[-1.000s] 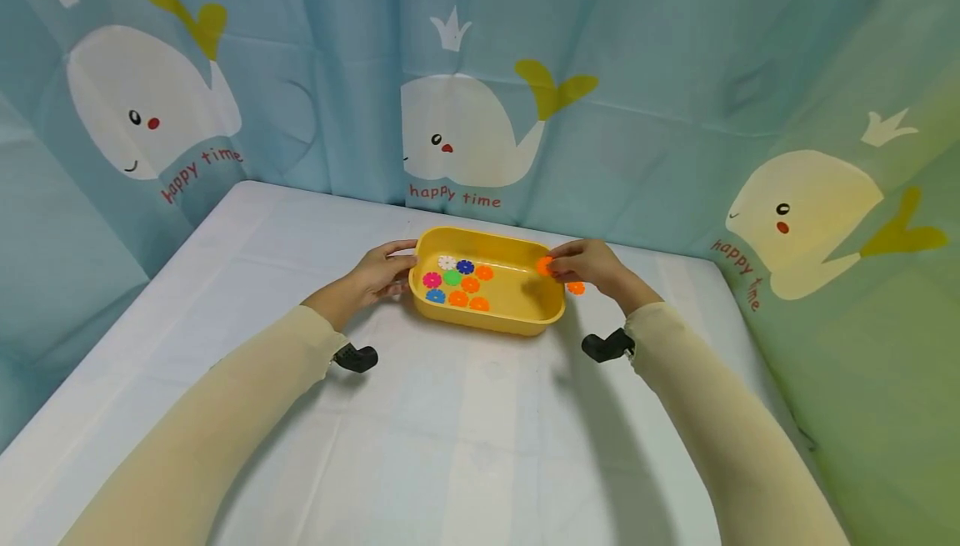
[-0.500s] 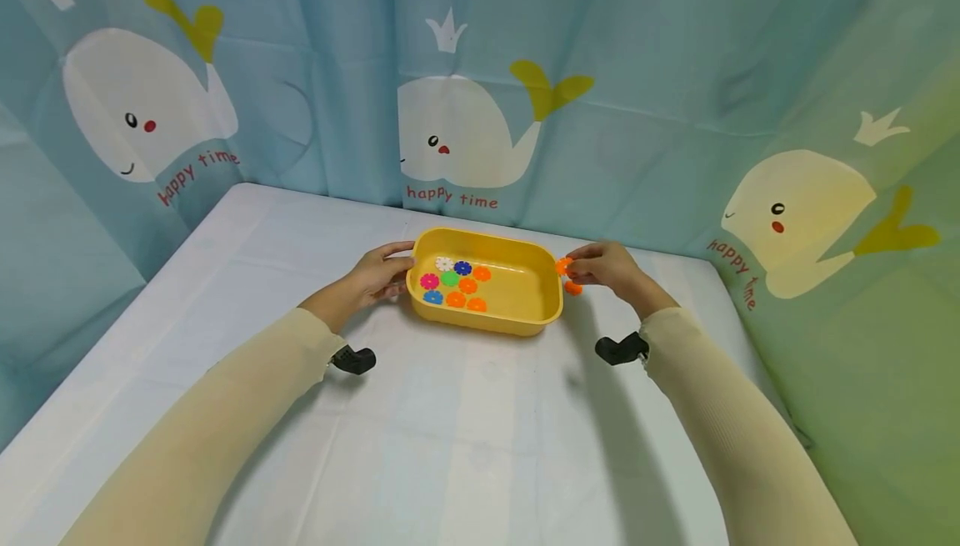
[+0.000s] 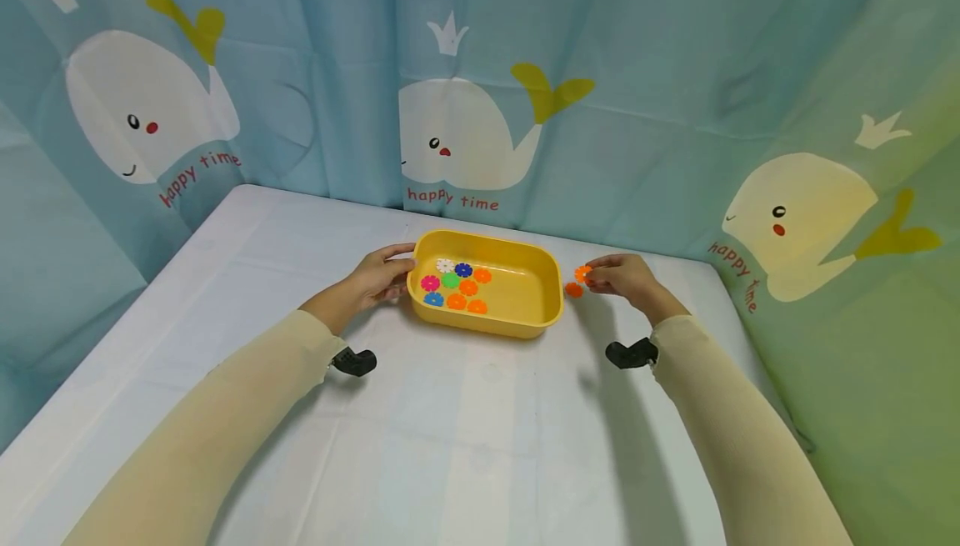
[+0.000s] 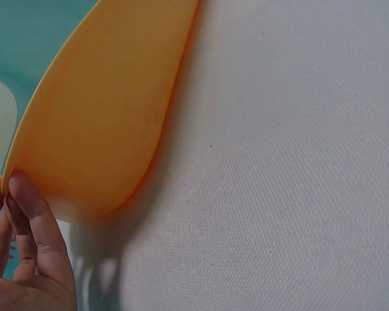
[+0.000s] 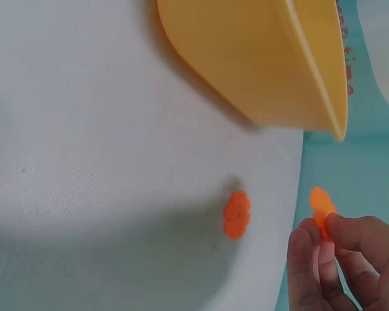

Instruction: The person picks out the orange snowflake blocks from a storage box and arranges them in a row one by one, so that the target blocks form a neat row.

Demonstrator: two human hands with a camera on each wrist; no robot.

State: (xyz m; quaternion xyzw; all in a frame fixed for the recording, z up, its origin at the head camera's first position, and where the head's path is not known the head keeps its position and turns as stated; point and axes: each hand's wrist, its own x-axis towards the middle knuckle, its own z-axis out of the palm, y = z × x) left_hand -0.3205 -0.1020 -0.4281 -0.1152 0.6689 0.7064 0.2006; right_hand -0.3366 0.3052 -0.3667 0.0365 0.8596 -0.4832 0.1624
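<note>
Biggest thing here is the blue-green curtain (image 3: 645, 112), printed with white whales and red "happy time" lettering. Next the table (image 3: 450, 429) with its pale cover, then a pair of cream sleeves (image 3: 217, 413) reaching over it. The yellow tray (image 3: 521, 292) sits toward the table's far side, between the two hands.

Left hand (image 3: 372, 273) has the rim gripped at the tray's left end. Right hand (image 3: 626, 275) is just past the right end, pinching an orange disc (image 3: 582, 274) between thumb and fingertips — outside the tray, and tilted in the right wrist view.

Smallest stuff: a loose orange disc (image 5: 236, 215) lies on the table just beside the tray's right end. Inside the tray, bunched toward the left — a white disc (image 3: 445, 266), dark blue disc (image 3: 463, 270), pink disc (image 3: 430, 283), green disc (image 3: 450, 280), lighter blue disc (image 3: 433, 299), plus four orange ones.
</note>
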